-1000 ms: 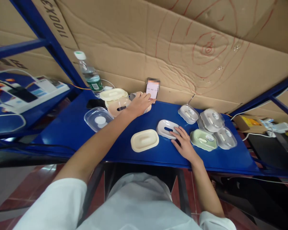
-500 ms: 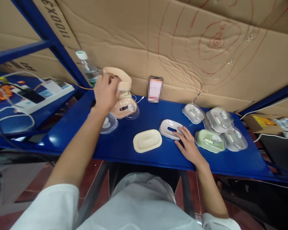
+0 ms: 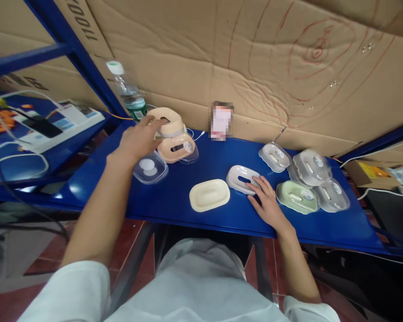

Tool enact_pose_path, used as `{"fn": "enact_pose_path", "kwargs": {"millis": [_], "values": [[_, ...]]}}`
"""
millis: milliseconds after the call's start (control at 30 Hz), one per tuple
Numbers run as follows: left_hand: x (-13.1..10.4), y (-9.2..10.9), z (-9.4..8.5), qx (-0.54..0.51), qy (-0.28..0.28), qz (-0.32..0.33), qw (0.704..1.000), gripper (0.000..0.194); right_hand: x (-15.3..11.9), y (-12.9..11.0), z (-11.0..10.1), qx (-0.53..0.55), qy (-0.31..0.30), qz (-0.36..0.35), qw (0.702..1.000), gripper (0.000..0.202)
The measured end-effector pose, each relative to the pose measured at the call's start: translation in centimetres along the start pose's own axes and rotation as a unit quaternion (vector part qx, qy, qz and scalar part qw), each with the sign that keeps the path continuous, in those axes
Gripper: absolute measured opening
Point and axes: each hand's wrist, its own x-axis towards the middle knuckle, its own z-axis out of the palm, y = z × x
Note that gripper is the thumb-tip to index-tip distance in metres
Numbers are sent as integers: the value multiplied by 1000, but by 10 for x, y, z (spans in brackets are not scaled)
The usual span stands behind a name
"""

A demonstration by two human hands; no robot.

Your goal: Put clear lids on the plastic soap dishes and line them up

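Observation:
My left hand (image 3: 140, 136) has its fingers on a peach slotted piece (image 3: 172, 117) at the back left, thumb at its near side, fingertips by the slot. Below that piece lies another peach slotted lid (image 3: 176, 149) with a round sticker. Clear lids (image 3: 152, 169) lie under and beside my left wrist. My right hand (image 3: 264, 197) rests with spread fingers on the right edge of a white slotted piece (image 3: 242, 179). Left of it lies a cream oval tray (image 3: 209, 195), untouched.
At the right stand a green box (image 3: 297, 197) and several grey-white boxes (image 3: 311, 167) with clear covers. A phone (image 3: 220, 120) leans on the cardboard at the back. A water bottle (image 3: 131, 96) stands back left, near a power strip (image 3: 62, 129).
My left hand has lowered the peach piece, now slot side up, onto the other peach pieces. My right hand stays on the white piece. The view has shifted slightly.

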Motion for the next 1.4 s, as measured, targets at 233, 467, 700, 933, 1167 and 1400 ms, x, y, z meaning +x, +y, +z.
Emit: {"fn": "enact_pose_path", "kwargs": {"millis": [233, 467, 700, 933, 1167, 1400], "values": [[-84, 64, 8, -40, 76, 122, 989, 36, 0, 2, 2, 4, 14, -7, 1000, 43], [-174, 107, 61, -134, -42, 229, 963, 59, 4, 2, -3, 54, 57, -26, 997, 41], [-158, 106, 81, -272, -58, 170, 945, 74, 2, -38, 3, 108, 36, -63, 991, 42], [-155, 106, 83, -313, -61, 184, 930, 83, 11, -63, 17, 86, -3, -119, 989, 42], [-153, 108, 88, -235, 25, 233, 943, 33, 14, -68, 28, 45, 8, -125, 991, 45], [-142, 100, 73, -206, 90, 236, 946, 37, 6, -67, 33, -3, 33, -81, 996, 40]]}}
